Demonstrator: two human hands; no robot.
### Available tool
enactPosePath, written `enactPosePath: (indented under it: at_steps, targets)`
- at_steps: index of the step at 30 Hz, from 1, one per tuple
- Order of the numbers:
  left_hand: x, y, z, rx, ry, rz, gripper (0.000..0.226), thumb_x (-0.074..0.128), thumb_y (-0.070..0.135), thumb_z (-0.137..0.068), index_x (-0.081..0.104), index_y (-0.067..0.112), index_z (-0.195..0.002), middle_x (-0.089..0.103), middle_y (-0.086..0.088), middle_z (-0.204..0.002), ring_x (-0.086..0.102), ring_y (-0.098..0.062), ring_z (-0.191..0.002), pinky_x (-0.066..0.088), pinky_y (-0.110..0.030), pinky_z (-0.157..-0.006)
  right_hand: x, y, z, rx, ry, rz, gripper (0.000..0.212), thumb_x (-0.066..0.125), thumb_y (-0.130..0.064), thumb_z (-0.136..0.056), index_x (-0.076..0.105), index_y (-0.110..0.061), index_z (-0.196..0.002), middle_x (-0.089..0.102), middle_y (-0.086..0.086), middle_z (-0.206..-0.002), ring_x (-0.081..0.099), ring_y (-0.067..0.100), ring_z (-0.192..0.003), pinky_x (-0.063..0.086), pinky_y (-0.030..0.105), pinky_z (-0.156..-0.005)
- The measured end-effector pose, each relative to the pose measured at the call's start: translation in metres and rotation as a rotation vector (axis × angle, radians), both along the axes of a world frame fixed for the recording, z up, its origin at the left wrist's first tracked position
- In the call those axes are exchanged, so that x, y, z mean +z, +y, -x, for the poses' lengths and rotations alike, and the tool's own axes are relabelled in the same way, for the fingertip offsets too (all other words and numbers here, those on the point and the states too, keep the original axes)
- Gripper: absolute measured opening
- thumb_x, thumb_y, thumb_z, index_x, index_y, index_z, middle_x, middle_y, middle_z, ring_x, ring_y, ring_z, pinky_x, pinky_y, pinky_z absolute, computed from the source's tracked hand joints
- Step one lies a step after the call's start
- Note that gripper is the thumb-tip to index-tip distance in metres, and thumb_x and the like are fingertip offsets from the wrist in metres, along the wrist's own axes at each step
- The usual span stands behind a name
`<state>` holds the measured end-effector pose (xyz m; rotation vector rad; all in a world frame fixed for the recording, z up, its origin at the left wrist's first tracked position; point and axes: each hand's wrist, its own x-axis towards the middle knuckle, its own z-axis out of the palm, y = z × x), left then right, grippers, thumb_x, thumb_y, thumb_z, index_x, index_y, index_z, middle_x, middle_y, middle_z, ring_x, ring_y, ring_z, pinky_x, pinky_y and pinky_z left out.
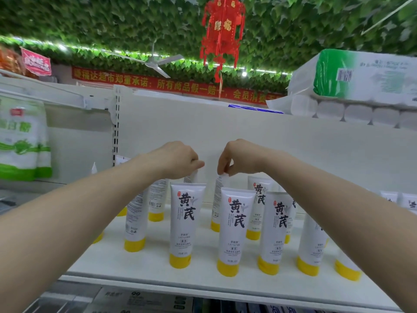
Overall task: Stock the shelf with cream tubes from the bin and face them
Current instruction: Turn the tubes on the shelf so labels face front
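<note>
Both hands reached to the far row of the shelf (pixel 158 265), the left hand (pixel 180 160) and right hand (pixel 237 158) each pinching a tube's top. Front tubes (pixel 234 224) faced out; several at left (pixel 135 222) showed their backs, apparently awaiting turning. The bin was out of view.

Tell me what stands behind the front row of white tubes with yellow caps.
More white yellow-capped tubes stand behind, some showing back labels. Left hand and right hand each pinch one's top; forearms hide others.

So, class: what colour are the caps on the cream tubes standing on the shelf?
Yellow, on white cream tubes standing cap-down; clearest in the head view.
</note>
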<state>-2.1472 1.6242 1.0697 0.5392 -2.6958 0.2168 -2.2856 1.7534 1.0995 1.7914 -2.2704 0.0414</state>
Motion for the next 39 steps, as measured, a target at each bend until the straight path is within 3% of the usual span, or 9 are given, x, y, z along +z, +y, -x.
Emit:
enactPosePath:
  at_steps: [3,6,10,16,23,28,32,36,39]
  targets:
    - [-0.002,-0.004,0.0,0.0,0.031,-0.022,0.039,0.045,0.053,-0.092,0.068,0.022,-0.086,0.062,0.008,-0.075,0.055,-0.013,-0.074,0.04,-0.029,-0.065,-0.001,-0.001,-0.002,0.006,-0.019,0.017,0.014,0.073,-0.015,-0.082,0.076,-0.02,-0.095,0.073,-0.006,-0.094,0.062,0.009,-0.085,0.042,0.017,-0.073]
    - [-0.002,-0.003,-0.003,-0.018,0.066,-0.019,0.021,0.055,0.035,-0.087,0.071,0.022,-0.092,0.067,0.008,-0.085,0.057,-0.013,-0.079,0.042,-0.026,-0.069,-0.003,-0.002,-0.002,0.004,-0.013,0.037,0.012,0.074,-0.022,-0.083,0.075,-0.019,-0.095,0.072,-0.005,-0.095,0.061,0.011,-0.084,0.04,0.018,-0.07]
    - [-0.001,-0.001,-0.007,-0.069,0.098,-0.037,0.025,0.053,0.012,-0.083,0.072,0.025,-0.093,0.071,0.008,-0.095,0.062,-0.012,-0.092,0.047,-0.024,-0.079,-0.006,-0.003,-0.001,-0.012,-0.001,0.043,0.014,0.072,-0.024,-0.084,0.074,-0.018,-0.097,0.071,-0.004,-0.097,0.061,0.013,-0.087,0.044,0.022,-0.075]
    - [-0.001,-0.002,-0.009,-0.1,0.139,-0.043,0.03,0.055,0.005,-0.086,0.074,0.027,-0.086,0.072,0.008,-0.092,0.063,-0.012,-0.09,0.047,-0.023,-0.078,-0.008,0.0,-0.004,-0.018,0.023,0.047,0.015,0.07,-0.024,-0.085,0.073,-0.017,-0.098,0.071,-0.003,-0.097,0.063,0.015,-0.089,0.051,0.029,-0.082]
    - [-0.002,-0.001,-0.014,-0.121,0.142,-0.043,0.026,0.058,0.007,-0.086,0.073,0.027,-0.087,0.071,0.009,-0.092,0.063,-0.011,-0.089,0.046,-0.023,-0.077,-0.008,0.001,-0.009,-0.038,0.07,0.029,0.015,0.068,-0.024,-0.086,0.072,-0.019,-0.099,0.07,-0.003,-0.098,0.06,0.015,-0.089,0.052,0.033,-0.085]
    - [0.005,-0.004,-0.033,-0.142,0.213,-0.019,0.021,0.058,0.013,-0.09,0.071,0.028,-0.097,0.07,0.01,-0.103,0.059,-0.01,-0.098,0.041,-0.022,-0.081,-0.006,0.008,-0.014,-0.041,0.149,0.063,0.019,0.063,-0.031,-0.09,0.07,-0.025,-0.107,0.067,-0.006,-0.101,0.054,0.016,-0.098,0.047,0.035,-0.086]
    - [0.006,-0.009,-0.058,-0.119,0.269,0.079,0.021,0.059,0.02,-0.091,0.067,0.032,-0.107,0.066,0.01,-0.11,0.052,-0.014,-0.108,0.039,-0.027,-0.083,-0.005,0.017,-0.024,-0.036,0.261,0.131,0.023,0.058,-0.033,-0.094,0.065,-0.028,-0.116,0.067,-0.007,-0.103,0.046,0.018,-0.106,0.034,0.033,-0.081]
    - [-0.001,-0.012,-0.096,-0.134,0.365,0.169,0.022,0.061,0.025,-0.09,0.064,0.033,-0.111,0.063,0.007,-0.115,0.048,-0.019,-0.114,0.044,-0.042,-0.091,-0.006,0.029,-0.046,-0.039,0.379,0.223,0.027,0.055,-0.036,-0.095,0.062,-0.029,-0.12,0.067,-0.006,-0.106,0.046,0.021,-0.111,0.038,0.037,-0.085]
    - [-0.012,-0.015,-0.126,-0.161,0.443,0.227,0.024,0.062,0.025,-0.089,0.064,0.031,-0.112,0.061,0.007,-0.119,0.048,-0.02,-0.115,0.043,-0.042,-0.094,-0.01,0.037,-0.068,-0.028,0.449,0.321,0.029,0.054,-0.038,-0.095,0.062,-0.029,-0.121,0.066,-0.005,-0.107,0.047,0.022,-0.113,0.038,0.038,-0.087]
